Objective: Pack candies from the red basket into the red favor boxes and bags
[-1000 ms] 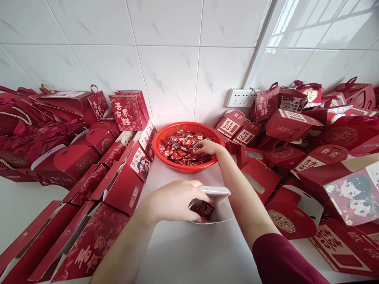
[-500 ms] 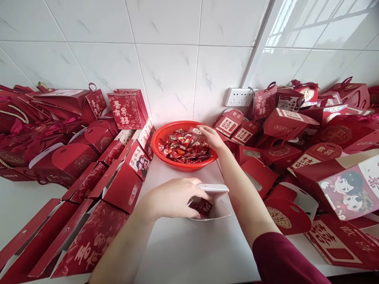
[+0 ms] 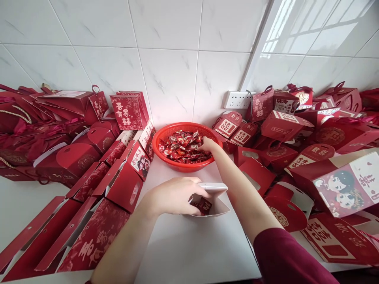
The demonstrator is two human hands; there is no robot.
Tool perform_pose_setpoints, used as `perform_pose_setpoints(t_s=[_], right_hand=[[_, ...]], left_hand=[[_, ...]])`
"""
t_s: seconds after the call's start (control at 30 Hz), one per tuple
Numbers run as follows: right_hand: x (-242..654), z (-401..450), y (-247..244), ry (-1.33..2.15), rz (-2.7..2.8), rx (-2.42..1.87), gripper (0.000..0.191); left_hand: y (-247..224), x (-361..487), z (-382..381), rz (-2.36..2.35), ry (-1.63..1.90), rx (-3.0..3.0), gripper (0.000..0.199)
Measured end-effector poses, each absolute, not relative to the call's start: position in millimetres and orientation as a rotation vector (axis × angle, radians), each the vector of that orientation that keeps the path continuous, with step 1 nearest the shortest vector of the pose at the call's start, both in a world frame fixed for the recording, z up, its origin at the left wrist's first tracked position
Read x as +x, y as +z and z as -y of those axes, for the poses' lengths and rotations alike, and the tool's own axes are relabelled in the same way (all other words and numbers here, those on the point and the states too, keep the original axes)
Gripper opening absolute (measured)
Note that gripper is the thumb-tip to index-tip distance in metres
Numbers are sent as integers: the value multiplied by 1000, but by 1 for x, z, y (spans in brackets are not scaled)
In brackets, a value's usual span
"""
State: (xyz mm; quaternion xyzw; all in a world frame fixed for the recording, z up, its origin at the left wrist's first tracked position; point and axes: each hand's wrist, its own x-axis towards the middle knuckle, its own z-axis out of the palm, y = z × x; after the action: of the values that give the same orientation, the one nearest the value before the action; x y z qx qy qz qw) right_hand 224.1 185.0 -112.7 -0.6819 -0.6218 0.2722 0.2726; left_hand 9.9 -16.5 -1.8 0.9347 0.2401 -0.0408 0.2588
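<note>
"Gift box (image 3: 221, 208) first: where does it sit against the fingers?"

"Left hand (image 3: 177, 195) has its thumb at the near rim and its fingers by the far flap, clamped on the left side."

"And the right hand (image 3: 209, 145)?"

"Its fingertips are hidden among wrapped candies (image 3: 184, 146), so I can't tell whether they're apart or together."

"Which way does the mouth face?"

"Up and towards the camera, its long axis running left to right. How deep the body goes, I can't tell."

"What's inside?"

"Red packets (image 3: 205, 206), at least 1 showing gold lettering. Beyond, a red basket (image 3: 184, 168) holds the candies, on the white table (image 3: 192, 252). Red cartons (image 3: 124, 191) line the left side, some with open tops."
</note>
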Motion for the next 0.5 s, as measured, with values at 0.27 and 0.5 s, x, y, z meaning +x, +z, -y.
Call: perform_pose_setpoints(t_s=[0.27,0.5], right_hand=[[229,-181,-112,938,1776,-1501,31],[228,-173,-108,867,1912,-1400,30]], left_hand=[[-2,10,17,-649,-127,2544,36],[-1,8,28,-714,-113,2572,35]])
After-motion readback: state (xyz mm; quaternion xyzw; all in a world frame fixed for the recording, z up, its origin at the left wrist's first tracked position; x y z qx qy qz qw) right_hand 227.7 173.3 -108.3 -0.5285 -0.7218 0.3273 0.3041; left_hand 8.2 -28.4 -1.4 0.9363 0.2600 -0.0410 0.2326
